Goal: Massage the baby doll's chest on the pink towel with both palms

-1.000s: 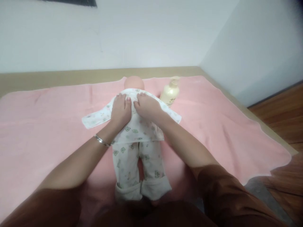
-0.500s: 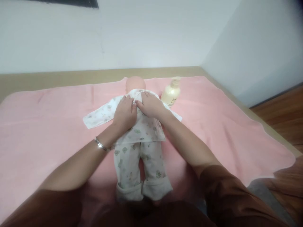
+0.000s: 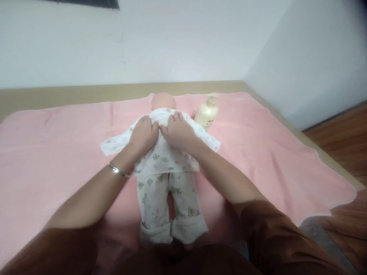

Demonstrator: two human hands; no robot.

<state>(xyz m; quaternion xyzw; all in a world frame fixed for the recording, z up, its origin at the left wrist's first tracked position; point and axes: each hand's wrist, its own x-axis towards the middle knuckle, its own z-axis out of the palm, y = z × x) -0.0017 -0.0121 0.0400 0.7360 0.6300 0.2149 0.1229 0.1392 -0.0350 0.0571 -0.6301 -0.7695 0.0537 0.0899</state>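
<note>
A baby doll (image 3: 163,101) lies stretched out with its bald head away from me, its face out of sight. It wears a white printed top (image 3: 163,162) with long sleeves spread to both sides, and matching pants (image 3: 156,194) with turned-up cuffs. Over the left of the upper part of the top rests my left hand (image 3: 145,133), a silver bangle on its wrist. My right hand (image 3: 179,131) lies on the right of it, thumbs close together near the middle. Both hands are open, pressed on the cloth with fingers pointing away from me.
A pale yellow pump bottle (image 3: 208,112) stands just right of the doll's shoulder. Beneath everything spreads a pink blanket (image 3: 57,160) on a beige surface (image 3: 71,93). White walls rise behind and to the right, and wooden floor (image 3: 344,141) shows at the right.
My left hand has shifted left over the top, and my right hand has moved slightly left and toward me. The cloth between them looks smoother. The bottle has stayed put.
</note>
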